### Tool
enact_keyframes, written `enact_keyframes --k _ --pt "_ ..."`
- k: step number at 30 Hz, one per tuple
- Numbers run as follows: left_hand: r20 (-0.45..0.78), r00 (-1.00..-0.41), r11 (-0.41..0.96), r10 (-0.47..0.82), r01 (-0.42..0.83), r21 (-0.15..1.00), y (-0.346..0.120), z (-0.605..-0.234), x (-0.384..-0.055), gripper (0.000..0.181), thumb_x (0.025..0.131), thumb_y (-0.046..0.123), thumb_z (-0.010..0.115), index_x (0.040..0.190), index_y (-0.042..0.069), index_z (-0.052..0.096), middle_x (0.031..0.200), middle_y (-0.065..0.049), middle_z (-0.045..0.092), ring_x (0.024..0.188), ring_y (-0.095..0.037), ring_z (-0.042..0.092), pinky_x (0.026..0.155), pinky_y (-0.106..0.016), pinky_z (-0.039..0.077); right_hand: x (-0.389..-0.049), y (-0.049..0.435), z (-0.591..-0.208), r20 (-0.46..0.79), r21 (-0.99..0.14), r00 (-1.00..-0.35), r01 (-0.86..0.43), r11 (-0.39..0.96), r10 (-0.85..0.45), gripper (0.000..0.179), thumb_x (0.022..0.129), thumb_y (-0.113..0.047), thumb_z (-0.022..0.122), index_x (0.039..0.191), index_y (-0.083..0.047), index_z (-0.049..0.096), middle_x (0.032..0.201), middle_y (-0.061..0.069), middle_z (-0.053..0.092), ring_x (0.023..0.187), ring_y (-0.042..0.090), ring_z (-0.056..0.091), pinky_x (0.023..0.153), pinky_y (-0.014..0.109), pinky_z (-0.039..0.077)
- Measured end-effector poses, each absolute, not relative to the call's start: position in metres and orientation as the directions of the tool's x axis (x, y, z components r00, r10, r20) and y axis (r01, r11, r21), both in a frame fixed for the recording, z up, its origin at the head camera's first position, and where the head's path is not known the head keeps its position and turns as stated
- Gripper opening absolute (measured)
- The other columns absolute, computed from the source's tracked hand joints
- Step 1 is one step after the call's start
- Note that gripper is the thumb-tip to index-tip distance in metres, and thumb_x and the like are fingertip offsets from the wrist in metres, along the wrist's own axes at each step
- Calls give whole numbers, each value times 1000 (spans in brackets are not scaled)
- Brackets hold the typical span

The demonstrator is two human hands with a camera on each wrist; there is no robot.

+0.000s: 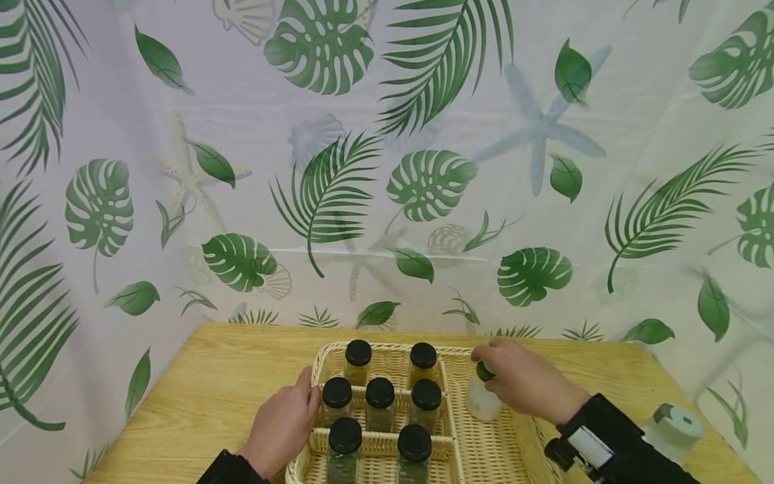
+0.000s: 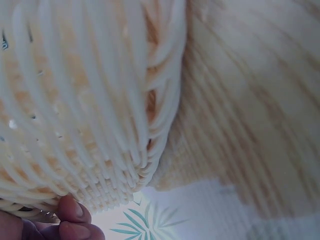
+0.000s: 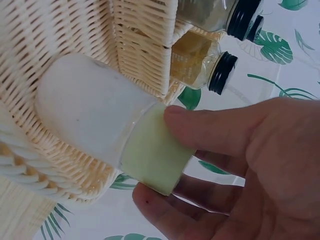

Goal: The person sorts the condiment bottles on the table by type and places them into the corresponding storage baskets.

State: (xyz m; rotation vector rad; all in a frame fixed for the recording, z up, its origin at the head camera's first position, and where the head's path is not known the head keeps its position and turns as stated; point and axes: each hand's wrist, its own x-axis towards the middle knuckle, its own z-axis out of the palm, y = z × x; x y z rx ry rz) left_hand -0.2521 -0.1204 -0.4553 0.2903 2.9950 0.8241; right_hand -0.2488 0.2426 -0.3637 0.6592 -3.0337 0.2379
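Observation:
My right hand (image 1: 523,380) pinches the green cap of a white jar (image 1: 484,402) in the right compartment of a wicker basket (image 1: 496,447). In the right wrist view, the thumb and fingers hold the sides of the pale green cap (image 3: 155,150), and the white jar body (image 3: 90,105) stands inside the woven walls. My left hand (image 1: 282,420) grips the basket's left rim; its fingertips (image 2: 72,210) show against the weave in the left wrist view. Several glass jars with black lids (image 1: 379,396) stand in the basket's left compartments.
Another jar with a pale green lid (image 1: 674,427) stands on the wooden table (image 1: 199,396) right of the basket, partly behind the right sleeve. A leaf-patterned cloth (image 1: 375,202) hangs behind the table. Low woven dividers (image 1: 396,440) split the basket's left part.

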Motion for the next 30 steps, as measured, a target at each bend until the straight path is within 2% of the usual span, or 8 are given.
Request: enact_keyframes --k 19,26,30 --pt "46 -982 844 184 182 505 -121 -457 -251 50 109 27 42 150 -2 42 54 1 44 44 -14 33 47 -31 23 -247 238 -368 43 -126 -910 -414 902 -412 33 81 -3 79 113 -8 70 91 2 61 76 11 52 63 27 45" --pt "55 -982 846 181 184 500 -120 -457 -252 47 109 26 43 148 -1 44 54 2 44 43 -14 34 47 -30 25 -247 238 -367 18 -87 -922 -386 918 -386 39 81 -13 82 118 -11 70 97 2 62 82 15 55 62 28 45" --pt "50 -982 848 181 181 498 -120 -457 -252 48 109 26 43 148 -2 43 54 2 43 43 -14 34 47 -30 25 -246 238 -366 24 -61 -920 -391 918 -390 45 80 -17 83 122 -11 69 103 4 65 91 21 61 67 33 51"
